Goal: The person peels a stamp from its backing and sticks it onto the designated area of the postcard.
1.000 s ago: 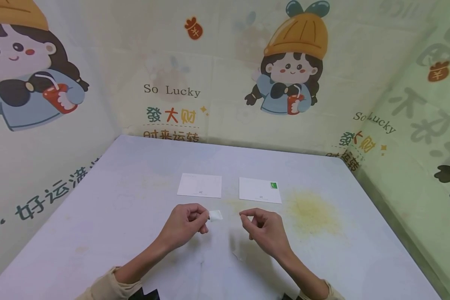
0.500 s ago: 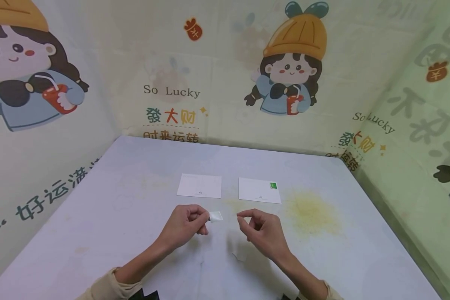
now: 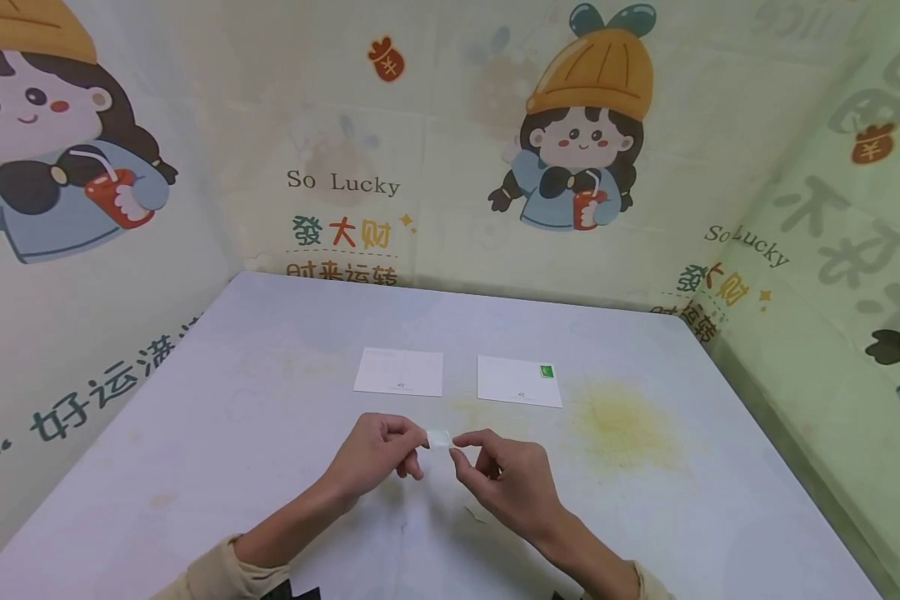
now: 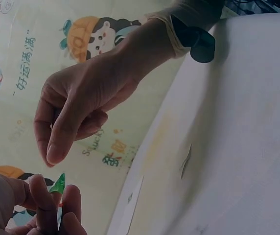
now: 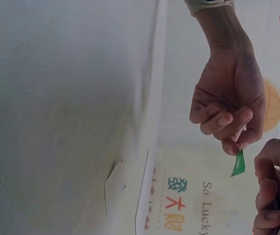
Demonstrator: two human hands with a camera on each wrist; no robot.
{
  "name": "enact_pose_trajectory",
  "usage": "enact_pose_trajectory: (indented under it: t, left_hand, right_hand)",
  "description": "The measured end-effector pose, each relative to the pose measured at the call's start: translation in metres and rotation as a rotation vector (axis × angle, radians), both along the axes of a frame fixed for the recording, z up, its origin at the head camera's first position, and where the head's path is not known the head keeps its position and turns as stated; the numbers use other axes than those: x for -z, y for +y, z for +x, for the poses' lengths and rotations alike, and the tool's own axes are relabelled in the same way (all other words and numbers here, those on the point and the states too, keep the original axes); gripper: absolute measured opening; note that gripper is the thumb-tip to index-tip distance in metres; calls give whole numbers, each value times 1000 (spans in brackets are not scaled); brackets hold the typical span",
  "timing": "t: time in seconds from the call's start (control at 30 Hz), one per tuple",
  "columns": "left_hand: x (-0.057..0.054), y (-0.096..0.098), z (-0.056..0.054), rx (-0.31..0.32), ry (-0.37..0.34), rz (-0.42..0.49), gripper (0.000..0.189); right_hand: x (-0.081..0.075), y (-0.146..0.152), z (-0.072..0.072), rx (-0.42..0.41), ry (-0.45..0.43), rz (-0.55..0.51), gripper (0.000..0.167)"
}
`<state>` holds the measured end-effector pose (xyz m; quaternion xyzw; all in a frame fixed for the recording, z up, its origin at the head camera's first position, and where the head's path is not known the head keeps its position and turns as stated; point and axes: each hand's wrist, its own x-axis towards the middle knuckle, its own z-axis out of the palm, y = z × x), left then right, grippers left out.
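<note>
My left grip pinches a green stamp; my narrow right grip is at its edge, contact unclear. The right postcard is stamped, the left postcard unstamped.

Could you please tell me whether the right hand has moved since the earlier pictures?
Yes: in the head view, the right hand has moved left, judged against the green-stamped card.

The left hand, the right hand and the small green-and-white paper piece between them bar the middle of the white tabletop; room to pass lies on their outer sides, as far as the printed cream cloth wall behind.
</note>
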<state>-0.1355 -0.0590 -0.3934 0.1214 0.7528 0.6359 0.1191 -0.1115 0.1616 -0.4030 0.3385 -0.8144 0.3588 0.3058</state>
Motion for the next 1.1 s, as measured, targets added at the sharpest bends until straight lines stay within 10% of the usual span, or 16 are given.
enact_pose_trajectory:
  t: [0.63,1.1]
  left_hand:
    - [-1,6,4,22,-70,46,21]
    - [-2,6,5,29,-65,32,23]
  right_hand:
    - [1,-10,-2,49,358,245,19]
    - [-1,-12,-3,95,404,315,9]
